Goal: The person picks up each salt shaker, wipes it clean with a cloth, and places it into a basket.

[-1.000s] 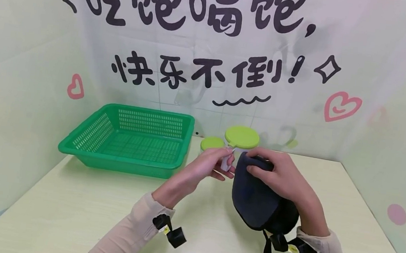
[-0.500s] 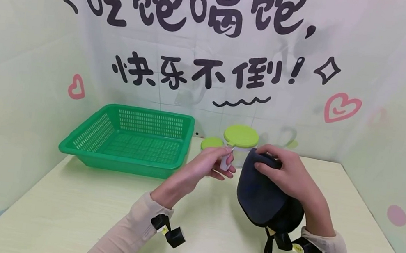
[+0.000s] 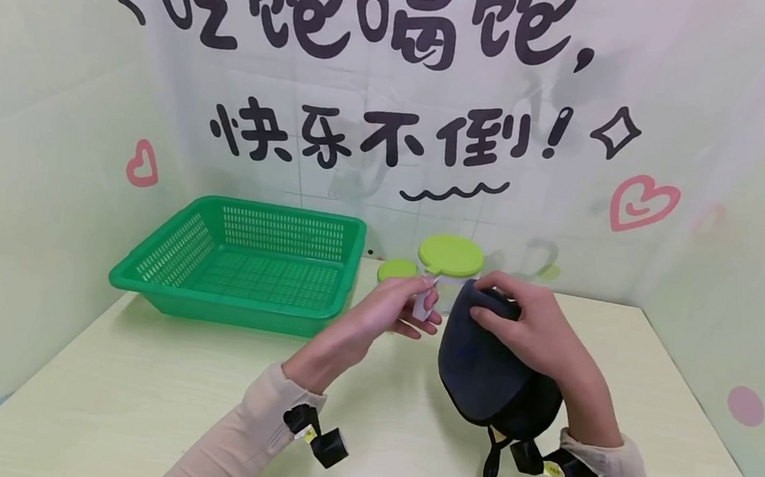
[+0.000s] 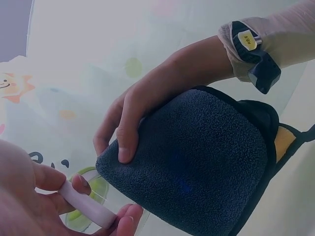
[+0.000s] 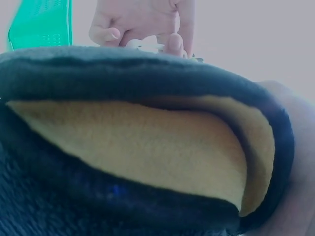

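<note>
My left hand (image 3: 398, 308) pinches the white handle (image 3: 423, 303) of a clear cup with a lime-green lid (image 3: 452, 254) at the table's back middle. My right hand (image 3: 540, 337) grips a dark blue fleece cloth (image 3: 486, 366) with a black edge and holds it against the cup's right side, hiding most of the cup. In the left wrist view the right hand (image 4: 147, 105) curls its fingers over the top of the cloth (image 4: 197, 162), beside the handle (image 4: 86, 206). The right wrist view shows the cloth's yellow lining (image 5: 133, 147) and the left hand (image 5: 142, 22) beyond.
A green slotted basket (image 3: 228, 304) stands at the back left with nothing in it. A smaller lime-lidded jar (image 3: 398, 269) sits just left of the cup. A printed backdrop closes off the back and sides. The pale table (image 3: 128, 391) stretches toward me.
My right hand shifted the cloth a little to the right and then back left against the cup. My left hand kept its pinch on the handle almost without moving.
</note>
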The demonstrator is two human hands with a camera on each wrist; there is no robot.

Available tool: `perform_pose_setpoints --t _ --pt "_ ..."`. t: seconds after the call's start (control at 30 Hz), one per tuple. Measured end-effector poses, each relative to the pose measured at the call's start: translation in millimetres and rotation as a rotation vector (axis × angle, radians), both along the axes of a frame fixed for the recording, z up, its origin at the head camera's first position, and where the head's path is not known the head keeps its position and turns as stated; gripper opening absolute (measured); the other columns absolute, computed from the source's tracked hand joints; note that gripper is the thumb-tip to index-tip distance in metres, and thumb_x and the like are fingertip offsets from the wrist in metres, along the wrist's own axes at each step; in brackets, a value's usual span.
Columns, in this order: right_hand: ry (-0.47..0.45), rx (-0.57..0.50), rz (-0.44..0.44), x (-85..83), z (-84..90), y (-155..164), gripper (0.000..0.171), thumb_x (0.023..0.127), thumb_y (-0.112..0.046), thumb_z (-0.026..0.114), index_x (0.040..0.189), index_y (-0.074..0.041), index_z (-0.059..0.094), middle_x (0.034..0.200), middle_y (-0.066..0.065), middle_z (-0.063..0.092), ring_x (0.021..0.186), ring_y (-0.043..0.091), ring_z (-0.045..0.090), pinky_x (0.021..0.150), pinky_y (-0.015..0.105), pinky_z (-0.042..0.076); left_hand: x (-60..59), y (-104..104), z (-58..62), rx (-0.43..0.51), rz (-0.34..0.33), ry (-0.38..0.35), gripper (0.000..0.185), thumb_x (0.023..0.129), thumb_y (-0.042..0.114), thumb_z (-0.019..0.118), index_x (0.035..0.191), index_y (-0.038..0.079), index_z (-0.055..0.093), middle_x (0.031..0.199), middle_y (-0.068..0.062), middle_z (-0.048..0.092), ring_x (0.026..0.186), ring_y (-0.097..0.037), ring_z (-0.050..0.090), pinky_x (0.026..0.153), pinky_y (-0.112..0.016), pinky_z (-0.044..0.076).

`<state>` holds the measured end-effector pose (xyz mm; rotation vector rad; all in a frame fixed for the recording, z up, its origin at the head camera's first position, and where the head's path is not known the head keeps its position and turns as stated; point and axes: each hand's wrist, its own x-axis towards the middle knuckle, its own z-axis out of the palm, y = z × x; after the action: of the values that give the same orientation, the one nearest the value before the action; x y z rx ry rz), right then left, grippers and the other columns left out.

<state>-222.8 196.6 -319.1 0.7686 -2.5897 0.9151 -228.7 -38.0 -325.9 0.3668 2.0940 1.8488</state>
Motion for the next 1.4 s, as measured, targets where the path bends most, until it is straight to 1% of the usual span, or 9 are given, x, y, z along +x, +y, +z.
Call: perform_pose_setpoints --t 0.07,0.3,0.53,0.77,0.9,1.2,1.4 --pt "0.002 -0.001 0.008 -0.2 -0.5 -1.0 0.02 0.094 -0.017 0.073 0.114 -0.017 0.07 0.11 0.003 0.074 0.098 0.018 0.064 0.089 0.044 0.053 0.0 0.0 0.1 -0.002 0.003 0.003 0.037 0.109 0.037 0.041 0.091 0.009 0.057 0.094 -0.009 0.073 0.085 -0.016 0.073 0.077 -0.027 0.056" --pt "0.004 -0.007 0.033 -1.1 -2.3 -4.2 0.021 0.093 -0.017 0.075 0.113 -0.017 0.07 0.106 0.001 0.074 0.093 0.016 0.063 0.086 0.039 0.052 1.1 -0.7 0.1 0.003 0.014 0.007 0.039 0.109 0.037 0.04 0.091 0.008 0.058 0.098 -0.015 0.074 0.084 -0.016 0.072 0.077 -0.028 0.056" --pt "0.004 0.008 0.04 -1.4 -4.5 -6.6 0.02 0.093 -0.018 0.075 0.113 -0.02 0.07 0.104 -0.001 0.073 0.091 0.015 0.062 0.085 0.039 0.052 0.9 -0.8 0.3 -0.001 0.013 0.009 0.039 0.109 0.037 0.04 0.091 0.008 0.058 0.093 -0.009 0.074 0.084 -0.016 0.073 0.076 -0.028 0.057" --pt "-0.013 0.005 0.039 1.1 -4.4 -8.4 0.021 0.093 -0.018 0.075 0.113 -0.021 0.07 0.105 0.0 0.074 0.091 0.016 0.064 0.086 0.042 0.053 0.7 -0.3 0.8 -0.005 0.006 0.009 0.039 0.109 0.037 0.039 0.093 0.006 0.058 0.093 -0.008 0.073 0.086 -0.018 0.074 0.076 -0.028 0.057" --pt "-0.034 0.006 0.042 1.6 -4.6 -9.7 0.021 0.094 -0.017 0.074 0.114 -0.02 0.07 0.106 0.001 0.074 0.092 0.018 0.064 0.087 0.043 0.053 1.0 -0.4 2.0 -0.008 0.009 0.005 0.038 0.109 0.036 0.04 0.093 0.007 0.058 0.092 -0.007 0.073 0.086 -0.017 0.074 0.076 -0.027 0.056" --pt "-0.082 0.017 0.057 -1.4 -6.4 -9.7 0.021 0.094 -0.018 0.073 0.115 -0.021 0.07 0.106 0.0 0.074 0.092 0.017 0.064 0.09 0.045 0.054 1.5 -0.5 2.9 -0.012 0.013 0.004 0.038 0.109 0.037 0.04 0.092 0.008 0.058 0.091 -0.006 0.072 0.086 -0.017 0.073 0.076 -0.027 0.056" --pt "-0.094 0.016 0.083 -3.1 -7.0 -7.9 0.019 0.095 -0.018 0.073 0.113 -0.022 0.07 0.104 -0.002 0.073 0.094 0.017 0.064 0.091 0.046 0.054 1.5 -0.6 1.8 -0.015 0.017 0.01 0.038 0.109 0.037 0.04 0.093 0.008 0.058 0.093 -0.008 0.072 0.086 -0.018 0.073 0.077 -0.028 0.057"
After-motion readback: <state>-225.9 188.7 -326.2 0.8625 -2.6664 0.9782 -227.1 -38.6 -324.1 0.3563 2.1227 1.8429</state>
